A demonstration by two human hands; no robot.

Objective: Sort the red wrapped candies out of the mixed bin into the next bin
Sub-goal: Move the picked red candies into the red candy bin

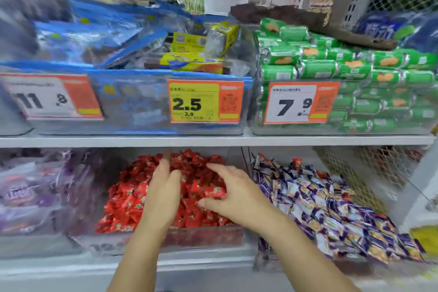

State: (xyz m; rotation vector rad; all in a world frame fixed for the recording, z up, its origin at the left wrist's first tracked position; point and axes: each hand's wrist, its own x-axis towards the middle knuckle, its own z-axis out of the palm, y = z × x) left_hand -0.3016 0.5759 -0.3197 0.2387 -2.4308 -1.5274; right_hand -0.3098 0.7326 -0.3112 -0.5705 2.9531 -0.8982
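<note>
Above both hands (163, 187) (233, 193), price tags (205, 101) read 11.8, 2.5, 7.9.

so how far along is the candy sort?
Done: the middle bin is heaped with red wrapped candies. In hand: the right hand seems to pinch one red candy over that heap; the left hand rests open on it. Left: a few red wrappers show among the purple-and-yellow candies in the mixed bin to the right.
</note>
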